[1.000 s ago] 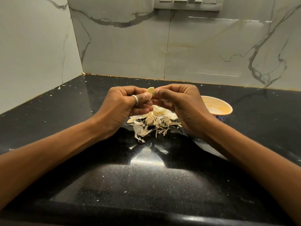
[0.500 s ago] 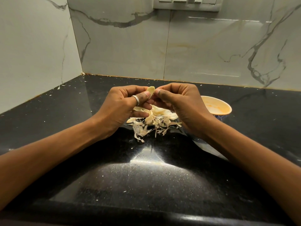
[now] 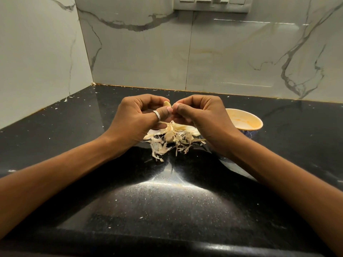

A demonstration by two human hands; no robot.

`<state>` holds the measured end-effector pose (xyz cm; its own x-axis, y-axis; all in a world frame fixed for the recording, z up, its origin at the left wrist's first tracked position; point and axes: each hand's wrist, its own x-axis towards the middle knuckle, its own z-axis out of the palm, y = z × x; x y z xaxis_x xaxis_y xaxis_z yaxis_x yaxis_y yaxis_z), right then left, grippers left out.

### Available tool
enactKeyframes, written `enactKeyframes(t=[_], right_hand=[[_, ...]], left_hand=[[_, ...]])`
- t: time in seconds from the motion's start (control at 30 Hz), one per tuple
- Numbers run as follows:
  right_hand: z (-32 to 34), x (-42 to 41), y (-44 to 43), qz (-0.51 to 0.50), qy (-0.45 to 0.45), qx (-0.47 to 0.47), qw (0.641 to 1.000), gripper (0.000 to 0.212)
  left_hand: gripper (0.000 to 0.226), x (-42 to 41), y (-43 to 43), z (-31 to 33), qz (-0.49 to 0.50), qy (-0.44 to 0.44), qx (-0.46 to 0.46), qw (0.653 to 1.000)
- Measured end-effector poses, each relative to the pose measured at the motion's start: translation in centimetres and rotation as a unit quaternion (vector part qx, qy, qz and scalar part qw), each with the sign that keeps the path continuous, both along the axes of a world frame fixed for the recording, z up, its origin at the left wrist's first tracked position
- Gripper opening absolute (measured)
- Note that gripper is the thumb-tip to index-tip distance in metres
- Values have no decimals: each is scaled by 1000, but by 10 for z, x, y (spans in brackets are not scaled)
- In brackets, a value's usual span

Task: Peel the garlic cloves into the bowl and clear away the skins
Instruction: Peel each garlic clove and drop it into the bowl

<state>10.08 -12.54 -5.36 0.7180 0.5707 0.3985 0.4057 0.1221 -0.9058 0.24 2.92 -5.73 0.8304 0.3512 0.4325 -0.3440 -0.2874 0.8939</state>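
Note:
A pale garlic clove [image 3: 166, 104] shows between my two hands above the black counter. My left hand [image 3: 138, 117], a ring on its thumb, pinches the clove with thumb and curled fingers. Facing it, my right hand [image 3: 201, 115] pinches at the clove's near side with its thumb tip against the left thumb. Under the hands lies a heap of dry garlic skins [image 3: 172, 140]. An orange-stained bowl [image 3: 245, 120] stands just right of my right hand; its contents are partly hidden by my wrist.
The black counter [image 3: 167, 201] runs back to marble wall tiles on the left and at the rear, forming a corner. Small skin flecks dot the counter near the back left. A switch plate [image 3: 211, 4] sits high on the rear wall.
My hands have closed tighter over the clove, so less of it shows above the thumbs. The skin heap and the bowl stay where they were.

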Motion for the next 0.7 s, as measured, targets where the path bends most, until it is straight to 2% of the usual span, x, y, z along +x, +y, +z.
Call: enactKeyframes(t=[0.07, 0.3, 0.47, 0.63, 0.7], right_hand=[[1, 0, 0, -2, -1, -3, 1000, 10], [4, 1, -4, -6, -5, -13, 1000, 10], [7, 1, -6, -11, -11, -20, 1000, 14], [7, 1, -6, -57, -83, -59, 993, 2], [6, 3, -5, -78, -119, -71, 987, 4]], left_hand=[[18, 1, 1, 0, 0, 3, -7, 1000], [20, -1, -1, 4, -17, 8, -38, 999], [22, -1, 0, 7, -33, 17, -100, 994], [22, 0, 2, 10, -66, 33, -191, 979], [23, 1, 3, 10, -77, 38, -210, 974]])
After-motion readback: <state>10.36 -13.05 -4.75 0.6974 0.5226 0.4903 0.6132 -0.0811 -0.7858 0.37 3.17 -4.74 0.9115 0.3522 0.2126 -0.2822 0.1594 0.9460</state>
